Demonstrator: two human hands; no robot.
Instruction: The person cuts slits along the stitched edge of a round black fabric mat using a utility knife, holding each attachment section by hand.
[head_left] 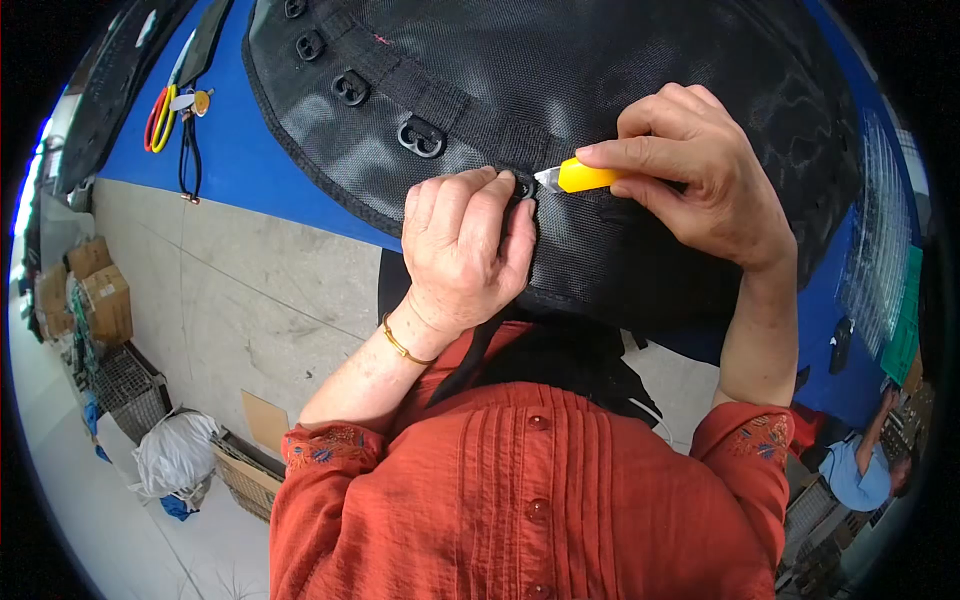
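Left hand pinches black buckle; right hand holds yellow cutter.

Bright yellow cutter over black mesh fabric, red-and-yellow scissor handles left of the mesh, blue table underneath.

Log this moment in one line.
Left hand: pinching black buckle on black fabric; right hand: holding yellow cutter, blade beside buckle; scissors: on blue table

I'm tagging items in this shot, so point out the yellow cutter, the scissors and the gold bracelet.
Yellow cutter (590,177): head view, on its handle.
Scissors (149,130): head view, on the red handle loop.
Gold bracelet (402,350): head view, on its band.
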